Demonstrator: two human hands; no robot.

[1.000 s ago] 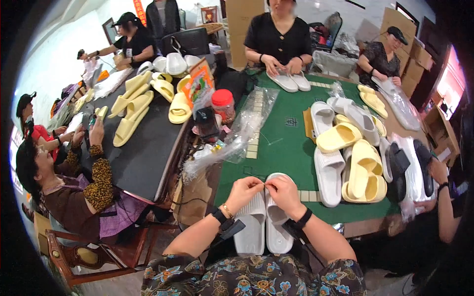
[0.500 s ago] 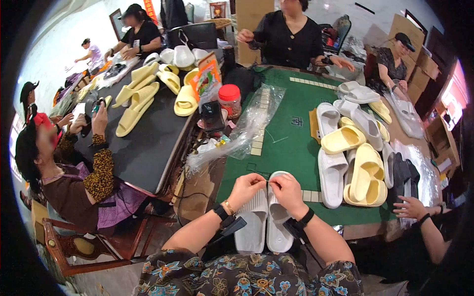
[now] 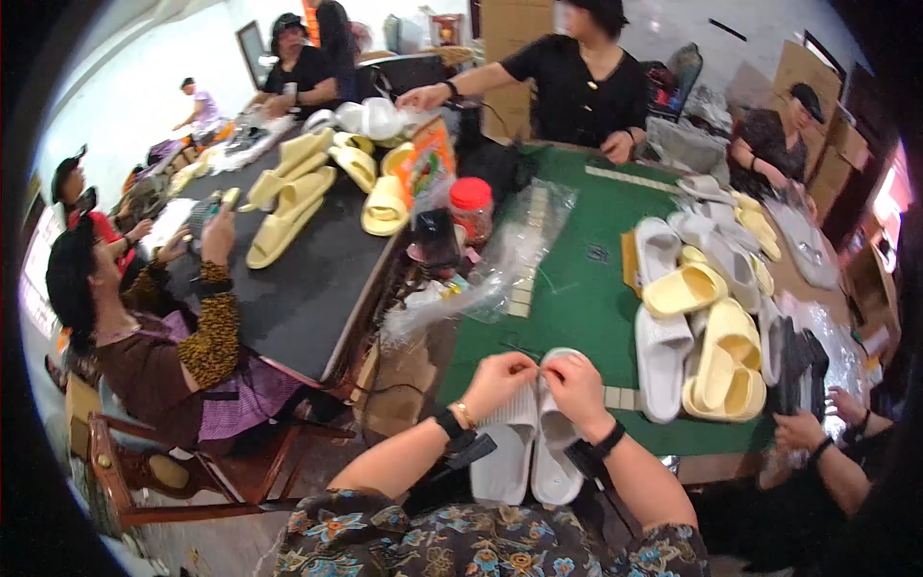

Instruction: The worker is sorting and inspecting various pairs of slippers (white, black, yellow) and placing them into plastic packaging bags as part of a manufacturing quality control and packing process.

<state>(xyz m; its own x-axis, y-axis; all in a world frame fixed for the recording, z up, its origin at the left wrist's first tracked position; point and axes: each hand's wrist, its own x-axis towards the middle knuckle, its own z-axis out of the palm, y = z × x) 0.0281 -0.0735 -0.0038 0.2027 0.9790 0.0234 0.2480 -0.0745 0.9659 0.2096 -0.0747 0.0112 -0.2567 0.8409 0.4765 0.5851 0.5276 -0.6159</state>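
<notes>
In the head view I see the worker's left hand point(image 3: 502, 377) and right hand point(image 3: 575, 387) meeting over the toe ends of two pale grey slippers point(image 3: 504, 462), which lie side by side at the near edge of the green table point(image 3: 577, 322), heels toward the worker. The fingers of both hands are curled, thumbs and fingertips pinched close together; I can't tell whether anything thin is between them. Right of the hands sits a heap of yellow and grey slippers point(image 3: 726, 351), with a co-worker's hand point(image 3: 796, 431) at some black slippers point(image 3: 800, 370) farther right. Beyond, to the left, lie a crumpled clear bag point(image 3: 505, 274) and a red-lidded jar point(image 3: 471, 207). Yellow slippers point(image 3: 288, 226) rest on the dark table point(image 3: 308, 308) at left.
</notes>
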